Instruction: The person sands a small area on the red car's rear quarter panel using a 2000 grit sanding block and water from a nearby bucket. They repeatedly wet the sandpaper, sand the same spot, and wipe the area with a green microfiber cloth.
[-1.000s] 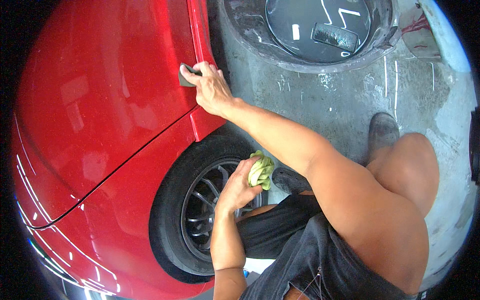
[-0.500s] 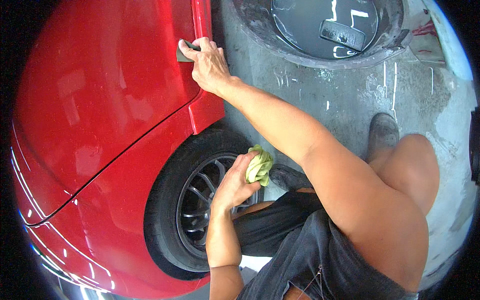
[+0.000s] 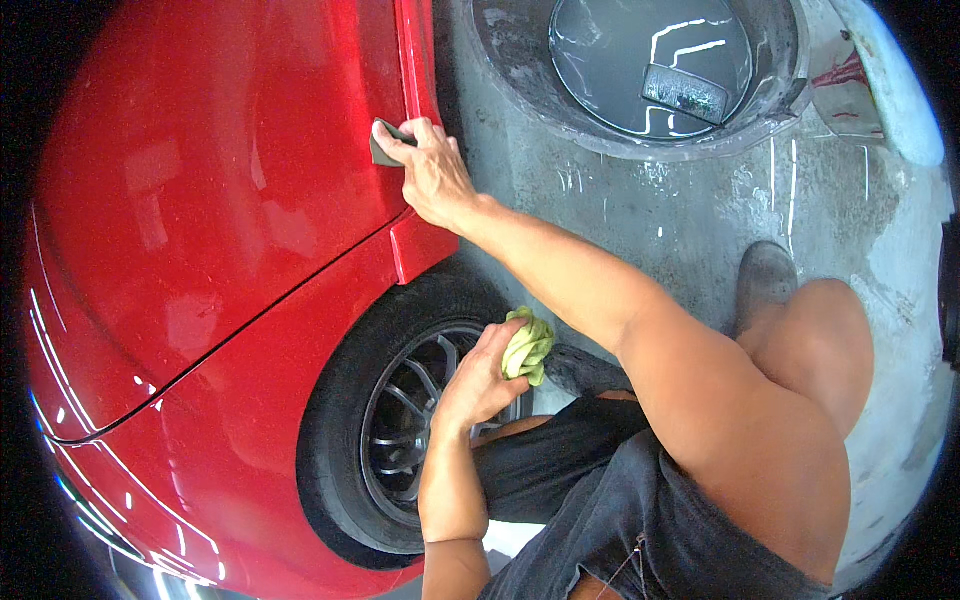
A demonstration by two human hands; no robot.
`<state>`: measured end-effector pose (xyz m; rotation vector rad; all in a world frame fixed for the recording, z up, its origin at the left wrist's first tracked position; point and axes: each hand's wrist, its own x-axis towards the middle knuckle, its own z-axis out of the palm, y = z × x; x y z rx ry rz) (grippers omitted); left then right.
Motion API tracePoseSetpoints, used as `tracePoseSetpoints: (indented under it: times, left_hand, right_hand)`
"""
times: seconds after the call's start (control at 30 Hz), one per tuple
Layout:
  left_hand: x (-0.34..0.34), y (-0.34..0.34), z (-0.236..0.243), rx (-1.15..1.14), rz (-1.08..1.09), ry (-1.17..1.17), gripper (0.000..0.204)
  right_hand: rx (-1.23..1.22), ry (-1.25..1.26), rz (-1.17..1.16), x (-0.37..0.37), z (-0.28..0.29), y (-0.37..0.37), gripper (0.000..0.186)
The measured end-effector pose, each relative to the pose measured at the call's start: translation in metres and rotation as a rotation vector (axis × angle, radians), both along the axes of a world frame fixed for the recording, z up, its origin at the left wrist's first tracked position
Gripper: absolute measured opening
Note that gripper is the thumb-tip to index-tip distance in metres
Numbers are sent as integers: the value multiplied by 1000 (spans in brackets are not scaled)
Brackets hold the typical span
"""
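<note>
My right hand presses a small dark grey-green piece of sandpaper against the lower edge of a red car door. The thumb lies on top of the sheet and the fingers curl over the sill. Lower down, my left hand is closed around a crumpled yellow-green cloth. It hovers in front of the wheel, and cannot be seen to touch it. Where the sandpaper meets the paint is partly covered by my fingers.
A dark bucket of water stands on the wet grey floor at the top. In the water lies a dark rectangular block. A red-smeared pale object is at the upper right. My bent legs and shoes are close to the wheel.
The right hand has slid a little along the door's lower edge toward the wheel with the sandpaper. The left hand keeps hold of the cloth. The whole view has shifted slightly.
</note>
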<state>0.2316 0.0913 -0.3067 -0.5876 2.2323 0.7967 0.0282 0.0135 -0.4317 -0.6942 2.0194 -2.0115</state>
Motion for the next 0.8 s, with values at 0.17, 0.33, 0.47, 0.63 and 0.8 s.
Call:
tracePoseSetpoints:
  times: [0.17,0.33,0.47,0.63,0.8]
  left_hand:
    - [-5,2,4,-15,-13,0,81]
    - [-4,4,4,-8,1,-10,82]
    - [-7,1,1,-9,-20,23,83]
    - [-4,7,2,-5,-8,-3,83]
    - [-1,5,0,-24,-7,-22,81]
  right_hand:
    - [-39,17,-134,-37,4,-7,66]
    - [-73,38,-27,0,-12,14,70]
    - [-99,-49,-154,-23,-15,12,70]
    - [-33,18,-76,-31,4,-2,67]
    - [-67,10,-92,-18,3,-8,66]
